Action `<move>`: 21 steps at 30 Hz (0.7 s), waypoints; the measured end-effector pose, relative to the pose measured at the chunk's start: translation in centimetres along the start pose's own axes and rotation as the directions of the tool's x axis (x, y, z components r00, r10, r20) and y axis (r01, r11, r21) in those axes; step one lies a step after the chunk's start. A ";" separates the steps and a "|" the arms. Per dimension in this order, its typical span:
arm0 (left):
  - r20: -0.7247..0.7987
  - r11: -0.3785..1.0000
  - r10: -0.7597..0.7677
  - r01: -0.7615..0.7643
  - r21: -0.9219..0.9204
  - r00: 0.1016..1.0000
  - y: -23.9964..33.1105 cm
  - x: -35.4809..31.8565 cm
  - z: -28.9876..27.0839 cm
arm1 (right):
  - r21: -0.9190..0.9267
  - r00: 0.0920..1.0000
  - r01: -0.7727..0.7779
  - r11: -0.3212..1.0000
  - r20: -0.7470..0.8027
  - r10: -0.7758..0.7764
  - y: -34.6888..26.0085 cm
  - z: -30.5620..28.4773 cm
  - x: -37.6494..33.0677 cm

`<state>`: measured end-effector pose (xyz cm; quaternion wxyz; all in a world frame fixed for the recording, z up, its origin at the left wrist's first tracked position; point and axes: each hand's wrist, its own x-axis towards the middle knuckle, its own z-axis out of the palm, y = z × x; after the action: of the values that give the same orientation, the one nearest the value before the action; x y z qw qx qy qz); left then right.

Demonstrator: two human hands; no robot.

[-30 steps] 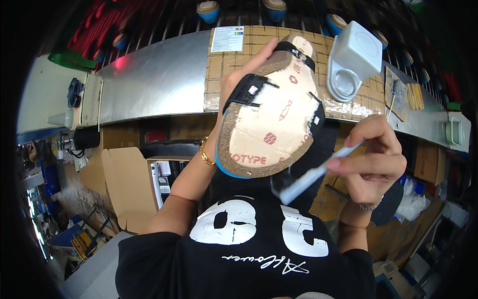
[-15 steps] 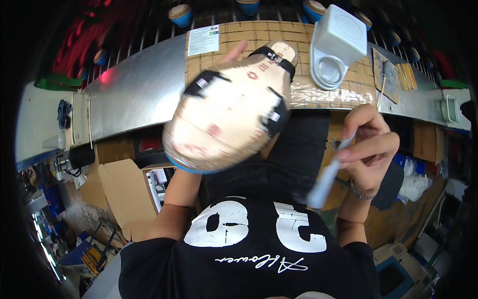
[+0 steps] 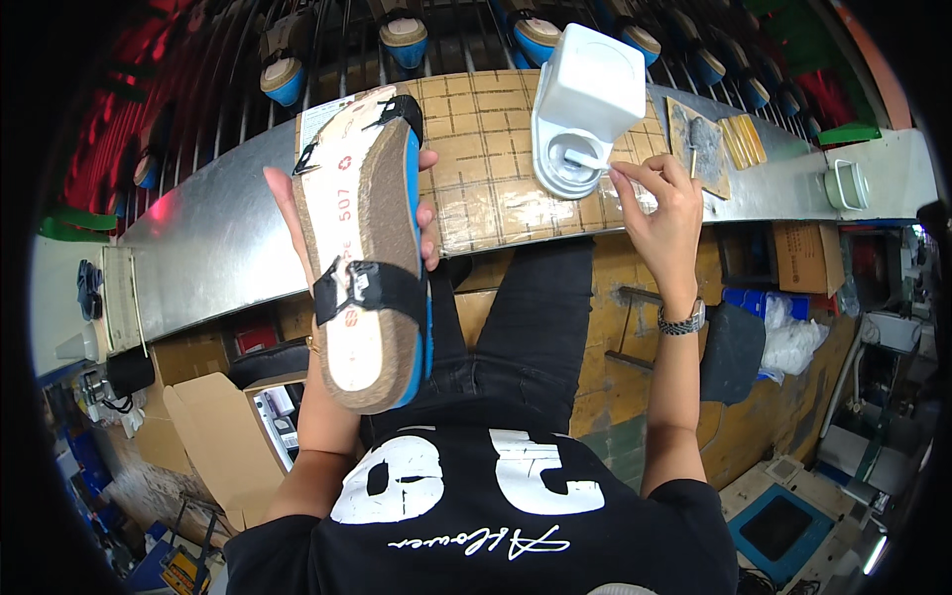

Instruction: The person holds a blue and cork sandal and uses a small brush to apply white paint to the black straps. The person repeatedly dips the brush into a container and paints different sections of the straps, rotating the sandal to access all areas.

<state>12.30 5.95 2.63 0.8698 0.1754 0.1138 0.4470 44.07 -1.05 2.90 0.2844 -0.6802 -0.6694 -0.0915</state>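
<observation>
An upturned sandal [image 3: 382,220] on a blue last stands nearly upright before me, its pale underside and brown cork-like edge facing up. Black straps wrap over that underside near both ends. My left hand [image 3: 286,210] is closed around it from behind, thumb on one side and fingertips on the blue side. My right hand [image 3: 662,218] pinches a slim white brush-like applicator [image 3: 587,161], whose far end sits inside the round cup of a white dispenser [image 3: 598,84]. The applicator's tip is too small to make out.
A cardboard-covered board [image 3: 476,193] lies on the metal bench [image 3: 213,253]. Right of the dispenser are a stained pad [image 3: 702,149] with a thin tool and a yellow block [image 3: 742,142]. Several lasts [image 3: 404,42] stand on the rollers behind. An open carton [image 3: 223,441] is at lower left.
The sandal has swung upright and moved left, its cork-like edge now showing. My right hand has reached forward from near my body, bringing the white applicator into the dispenser's cup.
</observation>
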 end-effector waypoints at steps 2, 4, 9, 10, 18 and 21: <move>0.043 1.000 -0.024 0.024 -0.001 0.999 -0.5 -0.2 -0.2 | 0.154 0.993 -0.118 0.981 0.038 0.113 0.3 0.0 -0.2; -0.032 0.999 0.048 -0.048 0.001 0.998 -0.9 -0.4 -0.6 | 0.330 0.963 -0.268 0.905 0.119 0.242 0.8 0.2 -0.5; -0.153 0.944 0.114 -0.059 0.325 0.982 -1.6 -0.5 -1.4 | 0.569 0.781 -0.622 0.539 0.506 0.367 2.2 0.4 -0.5; -0.297 0.900 0.144 -0.001 0.435 0.944 -1.9 -0.6 -1.3 | 0.545 0.729 -0.682 0.487 0.562 0.392 2.2 -0.1 -0.3; -0.082 0.860 0.023 0.022 0.510 0.996 -3.7 -0.9 1.8 | 0.363 0.923 0.232 0.903 -0.375 -0.086 -4.0 -5.4 3.4; 0.001 0.848 0.007 -0.006 0.530 1.000 -4.1 -1.1 3.9 | 0.521 0.955 0.222 0.824 -0.286 -0.076 -8.3 -5.9 2.7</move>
<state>16.07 2.04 4.52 0.7861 0.4087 0.2322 0.4013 37.86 -2.23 11.29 0.5414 -0.4983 -0.6772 -0.0044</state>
